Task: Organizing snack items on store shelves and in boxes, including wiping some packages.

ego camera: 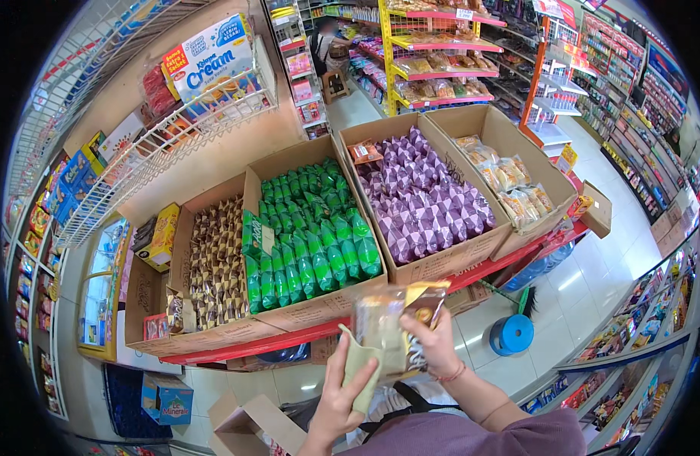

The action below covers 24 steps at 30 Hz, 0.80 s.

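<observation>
My right hand (429, 339) grips a bread packet (392, 330) with a clear front and a brown and yellow printed end. In my left hand (344, 385) is a pale green cloth (361, 365), its fold pinched between the fingers beside the packet's left edge. Both hands are in front of a red-edged shelf bearing open cardboard boxes. Green packets (310, 251) fill the box straight ahead, brown checked packets (216, 262) the one to its left. Purple checked packets (429, 194) stand in rows to the right, and clear bread packets (512, 176) lie in the far right box.
A wire rack (173, 134) juts out at upper left. An open cardboard box (264, 419) is on the floor near my left arm. At right are a blue stool (511, 335) and a broom (526, 302). A person (325, 45) is in the far aisle.
</observation>
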Motion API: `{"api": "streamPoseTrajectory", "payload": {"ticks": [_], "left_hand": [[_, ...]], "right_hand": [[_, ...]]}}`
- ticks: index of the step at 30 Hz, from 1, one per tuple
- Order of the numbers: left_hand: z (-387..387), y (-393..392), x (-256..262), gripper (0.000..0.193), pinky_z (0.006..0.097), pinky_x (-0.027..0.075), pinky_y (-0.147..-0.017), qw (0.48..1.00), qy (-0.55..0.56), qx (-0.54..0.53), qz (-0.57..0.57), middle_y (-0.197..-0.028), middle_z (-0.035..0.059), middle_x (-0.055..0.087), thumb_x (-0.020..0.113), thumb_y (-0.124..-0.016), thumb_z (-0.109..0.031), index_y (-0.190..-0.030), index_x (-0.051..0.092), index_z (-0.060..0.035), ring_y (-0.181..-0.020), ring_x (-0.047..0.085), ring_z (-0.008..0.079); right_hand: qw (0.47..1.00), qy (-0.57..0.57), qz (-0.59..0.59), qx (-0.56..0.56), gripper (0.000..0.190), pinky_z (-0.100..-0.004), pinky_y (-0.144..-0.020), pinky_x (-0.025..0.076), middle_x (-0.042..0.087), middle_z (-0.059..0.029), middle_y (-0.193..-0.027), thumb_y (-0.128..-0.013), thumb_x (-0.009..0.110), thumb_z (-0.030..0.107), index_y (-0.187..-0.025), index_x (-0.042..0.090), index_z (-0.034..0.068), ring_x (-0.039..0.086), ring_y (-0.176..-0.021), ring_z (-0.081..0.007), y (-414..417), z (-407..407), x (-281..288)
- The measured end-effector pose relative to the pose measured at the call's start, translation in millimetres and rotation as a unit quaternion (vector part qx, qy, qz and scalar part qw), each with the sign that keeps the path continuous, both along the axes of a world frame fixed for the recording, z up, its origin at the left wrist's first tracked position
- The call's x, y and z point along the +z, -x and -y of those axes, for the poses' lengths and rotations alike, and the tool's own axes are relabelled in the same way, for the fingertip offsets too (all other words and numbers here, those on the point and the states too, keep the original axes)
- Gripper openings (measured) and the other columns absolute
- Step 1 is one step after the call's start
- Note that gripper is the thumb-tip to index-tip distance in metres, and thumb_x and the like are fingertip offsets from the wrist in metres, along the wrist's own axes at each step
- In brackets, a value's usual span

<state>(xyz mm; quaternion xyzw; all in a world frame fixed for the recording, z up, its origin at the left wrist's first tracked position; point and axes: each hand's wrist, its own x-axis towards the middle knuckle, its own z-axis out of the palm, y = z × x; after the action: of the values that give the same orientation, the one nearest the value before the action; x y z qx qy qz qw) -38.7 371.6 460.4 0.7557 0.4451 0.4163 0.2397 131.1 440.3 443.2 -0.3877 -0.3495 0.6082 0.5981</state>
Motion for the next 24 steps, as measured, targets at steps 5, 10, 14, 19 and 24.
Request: {"api": "streamPoseTrajectory", "payload": {"ticks": [5, 10, 14, 19, 24], "left_hand": [[13.5, 19.8, -30.0, 0.04, 0.0433, 0.036, -0.094, 0.996, 0.055, 0.018, 0.072, -0.124, 0.0262, 0.043, 0.055, -0.073, -0.008, -0.113, 0.057, -0.0047, -0.115, 0.043, 0.0409], [-8.1, -4.9, -18.0, 0.046, 0.0513, 0.026, -0.098, 0.948, -0.127, 0.271, 0.106, -0.131, 0.0241, 0.033, 0.044, -0.089, -0.031, -0.126, 0.042, -0.0034, -0.121, 0.033, 0.0397], [-31.0, -14.7, 10.4, 0.052, 0.0544, 0.015, -0.102, 0.949, -0.143, 0.279, -0.023, -0.135, 0.0222, 0.032, 0.035, -0.091, -0.038, -0.127, 0.041, -0.0021, -0.124, 0.025, 0.0456], [-17.3, -10.7, -1.9, 0.048, 0.0561, 0.018, -0.101, 0.933, -0.212, 0.28, -0.075, -0.131, 0.0173, 0.041, 0.036, -0.09, -0.042, -0.115, 0.056, -0.0061, -0.123, 0.025, 0.0478], [1.7, -6.5, -30.6, 0.039, 0.0539, 0.022, -0.102, 0.938, -0.235, 0.187, -0.171, -0.121, 0.0035, 0.053, 0.04, -0.089, -0.042, -0.103, 0.066, -0.0174, -0.123, 0.031, 0.0391]], "right_hand": [[0.995, -0.058, 0.049, -0.066, 0.029, -0.0249, -0.075, 0.046, 0.061, -0.0058, -0.092, -0.076, 0.066, 0.003, -0.101, 0.053, -0.002, 0.058, -0.083, -0.0116, -15.4, -11.8, 8.1], [0.974, -0.147, 0.069, 0.157, 0.034, -0.0264, -0.085, 0.044, 0.057, -0.0068, -0.107, -0.078, 0.059, -0.001, -0.111, 0.05, -0.001, 0.054, -0.098, -0.012, 22.8, 8.9, 15.6], [0.975, -0.125, 0.012, 0.183, 0.036, -0.0257, -0.088, 0.041, 0.057, -0.0083, -0.111, -0.082, 0.057, 0.003, -0.118, 0.049, -0.001, 0.051, -0.102, -0.0113, 49.4, 28.7, 5.1], [0.991, -0.126, -0.028, 0.034, 0.012, -0.0231, -0.077, 0.045, 0.061, -0.0035, -0.091, -0.086, 0.051, 0.001, -0.097, 0.057, 0.0, 0.056, -0.085, -0.0088, 60.3, 26.3, 14.2], [0.997, -0.034, -0.057, -0.035, 0.011, -0.0225, -0.07, 0.044, 0.062, -0.003, -0.088, -0.088, 0.051, 0.006, -0.093, 0.058, 0.0, 0.055, -0.08, -0.007, 47.7, 14.8, 13.2]]}}
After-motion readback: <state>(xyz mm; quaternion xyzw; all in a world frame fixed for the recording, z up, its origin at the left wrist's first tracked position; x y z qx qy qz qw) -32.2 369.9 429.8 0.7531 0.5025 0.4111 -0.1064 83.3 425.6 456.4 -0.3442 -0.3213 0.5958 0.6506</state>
